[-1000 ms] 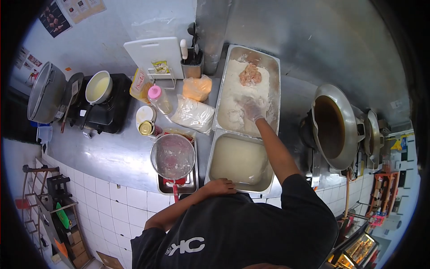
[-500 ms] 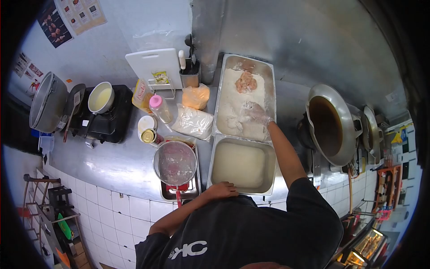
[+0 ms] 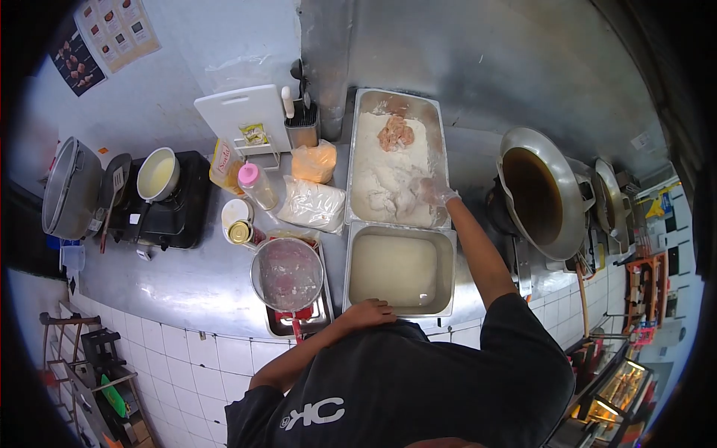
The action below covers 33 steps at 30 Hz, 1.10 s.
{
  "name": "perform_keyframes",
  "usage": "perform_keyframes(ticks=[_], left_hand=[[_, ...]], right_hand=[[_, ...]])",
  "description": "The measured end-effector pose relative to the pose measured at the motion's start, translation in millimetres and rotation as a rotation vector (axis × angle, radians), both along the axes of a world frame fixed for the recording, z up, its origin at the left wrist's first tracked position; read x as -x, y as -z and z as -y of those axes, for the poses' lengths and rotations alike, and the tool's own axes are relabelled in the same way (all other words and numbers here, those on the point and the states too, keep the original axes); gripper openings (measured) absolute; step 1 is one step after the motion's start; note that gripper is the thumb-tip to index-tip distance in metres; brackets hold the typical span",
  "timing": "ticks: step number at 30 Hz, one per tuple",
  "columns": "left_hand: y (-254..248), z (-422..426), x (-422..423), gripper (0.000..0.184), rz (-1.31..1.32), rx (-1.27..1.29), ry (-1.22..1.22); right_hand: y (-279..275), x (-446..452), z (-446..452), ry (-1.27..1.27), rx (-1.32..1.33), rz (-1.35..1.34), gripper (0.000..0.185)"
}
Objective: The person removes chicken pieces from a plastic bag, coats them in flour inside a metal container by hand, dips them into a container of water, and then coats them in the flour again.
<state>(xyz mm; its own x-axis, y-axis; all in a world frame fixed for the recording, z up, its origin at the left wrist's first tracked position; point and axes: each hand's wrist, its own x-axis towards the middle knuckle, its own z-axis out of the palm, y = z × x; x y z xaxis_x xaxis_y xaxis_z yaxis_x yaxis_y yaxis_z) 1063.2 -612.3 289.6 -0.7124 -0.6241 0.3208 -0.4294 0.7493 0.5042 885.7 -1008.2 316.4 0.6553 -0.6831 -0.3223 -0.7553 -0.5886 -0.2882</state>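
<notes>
A deep steel pan holds white flour, with a small heap of raw meat pieces lying on the flour toward the far end. My right hand, in a clear plastic glove, is in the flour near the pan's right wall. Flour and blur hide its fingertips, so I cannot make out whether they hold anything. Nearer to me stands a second steel pan of cloudy, pale liquid. My left hand rests at this pan's near left corner, bare, its fingers lying flat with nothing in them.
A sieve sits on a tray left of the pans. Behind it are bags of white powder and orange powder and a pink-capped bottle. A wok of dark oil stands right; a saucepan sits on a stove left.
The whole view has shifted slightly. Within the flour pan, my right hand has moved a little toward the right wall. My left hand stays at the lower pan's corner.
</notes>
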Motion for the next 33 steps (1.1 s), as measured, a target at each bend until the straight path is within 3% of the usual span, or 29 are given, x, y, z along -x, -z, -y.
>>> perform_keyframes(ticks=[1,3,4,9,17,21,24,28,30,31,33], left_hand=[[3,1,0,0.019,0.008,0.0,0.009],[7,0,2,0.019,0.014,-0.002,0.02],[9,-1,2,0.02,0.001,-0.01,0.021],[13,-2,3,0.021,0.014,-0.026,0.021],[2,2,-3,0.02,0.008,-0.038,0.038],[7,0,0,0.019,-0.02,-0.042,0.007],[6,1,-1,0.016,0.006,-0.047,0.049],[-1,3,-2,0.014,-0.003,-0.057,0.031],[3,2,-1,0.014,0.002,-0.059,0.024],[5,2,-1,0.015,0.011,-0.057,0.032],[5,2,0,0.015,0.021,-0.056,0.039]], right_hand=[[-55,-23,-26,-0.015,-0.116,-0.21,0.036],[64,0,-6,-0.011,-0.032,-0.19,0.032],[90,0,-9,-0.015,-0.035,-0.226,0.032],[115,-14,-34,-0.013,-0.099,-0.332,0.034],[98,1,-29,-0.059,-0.135,-0.31,0.038],[77,25,37,-0.157,-0.208,0.003,0.039],[77,34,96,-0.173,-0.114,0.193,0.041],[-40,-27,48,0.101,-0.183,0.285,0.04],[-53,-45,18,0.17,0.055,0.151,0.033],[-42,-50,10,0.169,0.052,0.153,0.033],[2,-51,2,0.046,0.216,-0.24,0.035]])
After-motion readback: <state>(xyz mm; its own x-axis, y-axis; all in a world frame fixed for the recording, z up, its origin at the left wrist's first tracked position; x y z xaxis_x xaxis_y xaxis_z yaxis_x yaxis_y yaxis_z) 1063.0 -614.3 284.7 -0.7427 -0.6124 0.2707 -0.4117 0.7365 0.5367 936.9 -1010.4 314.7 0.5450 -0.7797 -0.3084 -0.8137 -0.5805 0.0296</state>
